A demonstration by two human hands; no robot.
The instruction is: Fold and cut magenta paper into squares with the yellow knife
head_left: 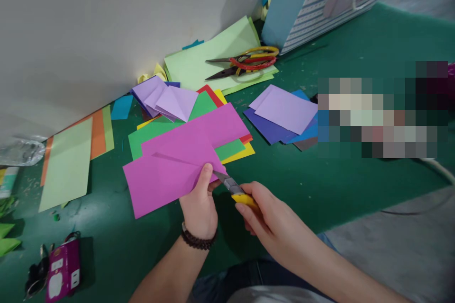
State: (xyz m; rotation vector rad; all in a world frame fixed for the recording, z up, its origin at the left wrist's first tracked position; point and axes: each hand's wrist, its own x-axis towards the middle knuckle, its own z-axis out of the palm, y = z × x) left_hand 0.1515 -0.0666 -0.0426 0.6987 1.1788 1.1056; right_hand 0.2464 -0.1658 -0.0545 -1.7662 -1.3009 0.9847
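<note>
My left hand (201,203), with a dark beaded bracelet at its wrist, pinches the right end of a magenta paper sheet (159,184), thumb on top. In my right hand (261,208) is a yellow utility knife (245,200), its blade out and pointing to the upper left. The blade tip meets the paper's right end close to my left thumb; whether it lies inside a fold I cannot tell. Just behind is another magenta sheet (220,125), lying on green paper (199,106) with red and yellow sheets beneath.
Scissors (254,64) lie on pale green sheets (209,54) by the wall. Lilac papers (174,99) and a lilac-and-blue pile (284,109) flank the stack. Pale green and orange sheets (67,165) lie left, keys with a purple tag (64,270) nearer me. A striped box (313,4) stands behind.
</note>
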